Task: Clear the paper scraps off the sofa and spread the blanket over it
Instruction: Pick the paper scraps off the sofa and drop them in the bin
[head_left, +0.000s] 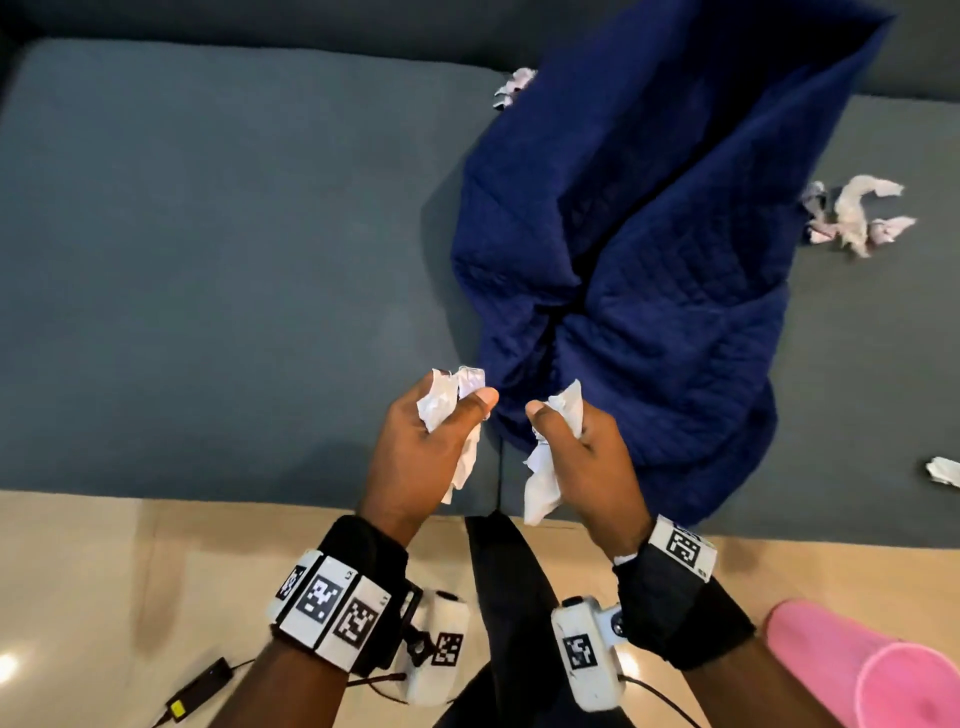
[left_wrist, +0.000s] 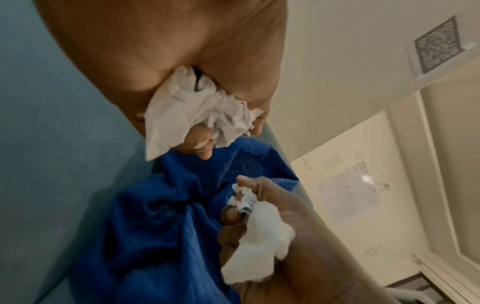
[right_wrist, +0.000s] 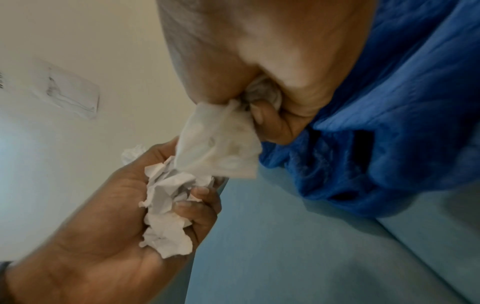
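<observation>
A: Starting at the left, what lay on the sofa (head_left: 208, 260)?

B: The left grey cushion carried nothing I could make out. One black power adapter (head_left: 200, 680) sat on the tan floor (head_left: 104, 571) below it.

A: And the hands?

B: Two, held side by side over the sofa's front edge. The left hand (head_left: 421, 447) had its fingers curled round a wad of crumpled white paper (head_left: 441, 400), a strip hanging below the palm. The right hand (head_left: 592, 457) was closed the same way on a second wad of white scraps (head_left: 545, 467). Both showed clearly in the wrist views.

A: Where was the blanket?

B: One quilted navy blanket (head_left: 649, 234), bunched in a heap from the backrest down to the front edge, just beyond the right hand.

A: More paper?

B: Three loose patches on the cushions: one scrap (head_left: 514, 85) at the blanket's upper left edge, a cluster of scraps (head_left: 857, 215) to its right, and a single piece (head_left: 943, 470) near the frame's right side. One pink roll (head_left: 872, 670) lay on the floor at lower right.
</observation>
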